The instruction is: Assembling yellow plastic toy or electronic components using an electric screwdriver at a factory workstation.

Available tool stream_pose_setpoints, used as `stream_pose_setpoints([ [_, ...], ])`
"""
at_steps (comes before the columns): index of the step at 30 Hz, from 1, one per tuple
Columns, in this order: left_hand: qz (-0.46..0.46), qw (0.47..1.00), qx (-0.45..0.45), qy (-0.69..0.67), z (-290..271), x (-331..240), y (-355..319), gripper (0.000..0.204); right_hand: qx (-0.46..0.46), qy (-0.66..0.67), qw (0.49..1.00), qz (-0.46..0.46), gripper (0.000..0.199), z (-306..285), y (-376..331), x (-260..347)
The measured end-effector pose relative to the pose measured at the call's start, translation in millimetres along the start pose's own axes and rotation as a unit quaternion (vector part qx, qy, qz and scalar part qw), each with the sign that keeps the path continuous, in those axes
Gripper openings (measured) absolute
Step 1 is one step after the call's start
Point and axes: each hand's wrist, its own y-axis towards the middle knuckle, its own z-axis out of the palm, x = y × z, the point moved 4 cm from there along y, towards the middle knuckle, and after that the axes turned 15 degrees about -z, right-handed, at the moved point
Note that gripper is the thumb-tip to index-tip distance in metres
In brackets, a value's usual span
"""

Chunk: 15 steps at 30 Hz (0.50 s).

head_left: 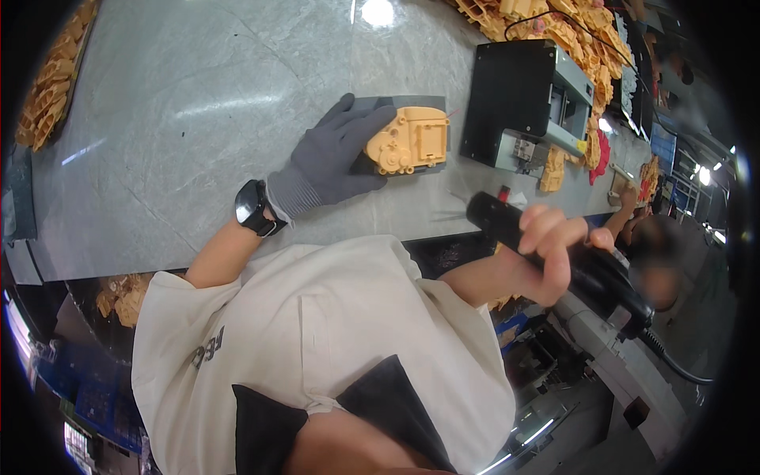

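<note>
I am seeing my left hand [336,162], in a grey glove, lying flat with fingers spread against the left side of the yellow plastic housing [409,141], pressing on it rather than closing around it. The housing is sitting on a dark fixture plate [396,104] in the upper middle of the frame, on the grey surface [182,103]. My right hand [554,253], bare, is wrapping its grip shut around the black power screwdriver [570,257], which is hanging at centre right, over the near edge of the surface, with its tip pointing toward the upper left and well apart from the housing. Just right of the plate a black box machine [514,99] is closing off that side. The left half of the surface is lying open up to a row of yellow parts [51,83] along the upper left edge. More yellow parts [570,28] are piling along the upper right.
</note>
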Motion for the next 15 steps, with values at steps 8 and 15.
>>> stream_pose_setpoints([
  [8,0.005,0.998,0.054,-0.024,3.2,0.4,0.5,0.078,0.004,-0.026,0.999,0.028,0.045,37.2,6.7,-53.2],
  [15,0.001,0.999,0.044,-0.032,1.6,4.9,-1.8,0.078,0.043,-0.05,0.995,0.078,0.037,55.1,13.3,-73.7],
])
